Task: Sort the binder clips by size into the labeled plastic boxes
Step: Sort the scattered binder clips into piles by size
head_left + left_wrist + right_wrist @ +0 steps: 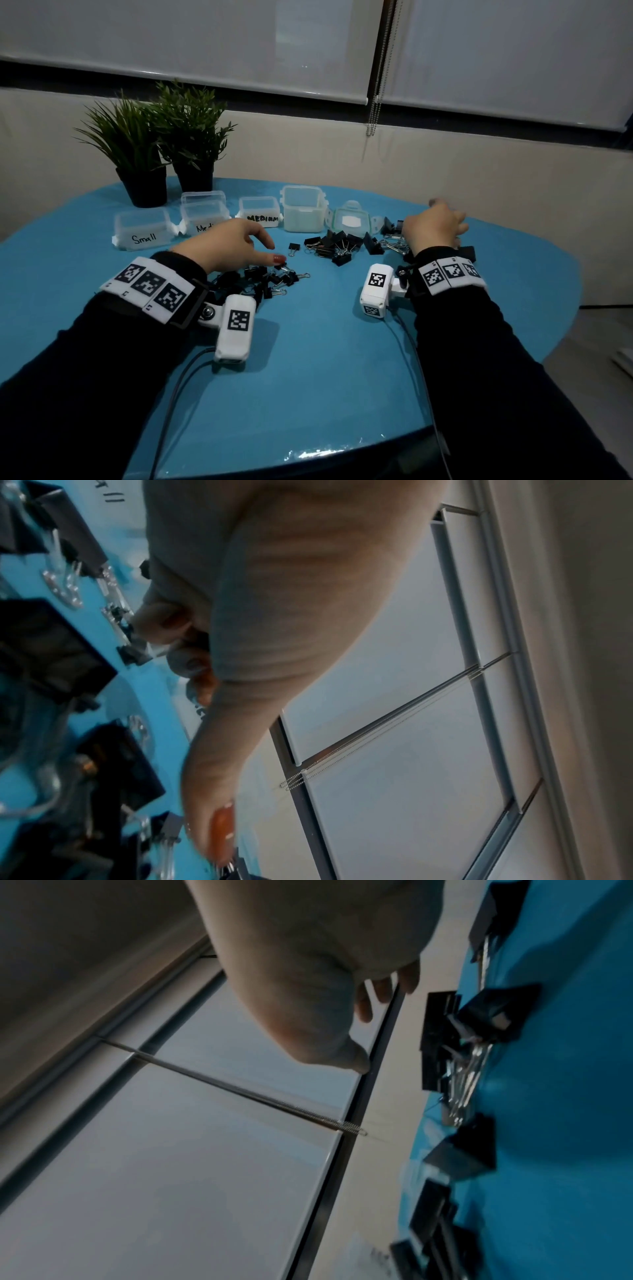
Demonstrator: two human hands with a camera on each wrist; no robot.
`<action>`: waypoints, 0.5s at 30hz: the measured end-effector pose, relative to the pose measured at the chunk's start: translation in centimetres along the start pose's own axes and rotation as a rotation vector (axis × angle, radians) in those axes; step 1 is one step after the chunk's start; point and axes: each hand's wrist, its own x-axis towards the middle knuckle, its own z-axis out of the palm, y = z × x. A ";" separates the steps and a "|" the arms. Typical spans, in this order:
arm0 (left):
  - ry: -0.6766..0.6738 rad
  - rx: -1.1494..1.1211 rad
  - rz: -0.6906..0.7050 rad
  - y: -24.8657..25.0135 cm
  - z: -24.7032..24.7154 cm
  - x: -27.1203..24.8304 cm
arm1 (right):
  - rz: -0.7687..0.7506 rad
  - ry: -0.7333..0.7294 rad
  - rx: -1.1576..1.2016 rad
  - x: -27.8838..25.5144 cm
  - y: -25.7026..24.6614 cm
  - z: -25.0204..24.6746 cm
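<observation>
We have barely begun: clips [337,245] all lie on the surface [308,359], boxes [144,228] look empty. Left hand [233,245] loosely open, touching small clips; right hand [436,222] open, holding nothing.

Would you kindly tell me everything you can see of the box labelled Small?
The Small box is a low, rectangular tub of translucent, whitish plastic. It has no lid on and looks empty. "Small" is handwritten in black on its front wall. Hinged latch flaps hang at its sides. It stands upright on the blue table, leftmost in the row of boxes, just in front of the potted plant. Neither hand touches it; whether it touches the next box is unclear.
</observation>
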 end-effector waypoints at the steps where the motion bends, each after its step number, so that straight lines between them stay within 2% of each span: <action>1: -0.012 0.018 -0.017 -0.1 -0.3 -0.1 | -0.067 -0.002 0.041 -0.4 -0.4 0.2; 4: -0.057 0.088 -0.080 -0.8 -0.8 0.0 | -0.311 -0.112 0.265 -2.6 -2.3 1.3; 8: -0.079 0.077 -0.119 -1.3 -0.5 0.4 | -0.479 -0.524 0.500 -7.2 -4.9 2.7; 12: -0.046 0.034 -0.121 -1.6 -0.4 0.7 | -0.562 -0.869 0.479 -10.2 -5.8 3.8; 15: -0.026 0.061 -0.115 -1.7 -0.4 0.9 | -0.564 -1.009 0.368 -10.9 -5.5 5.1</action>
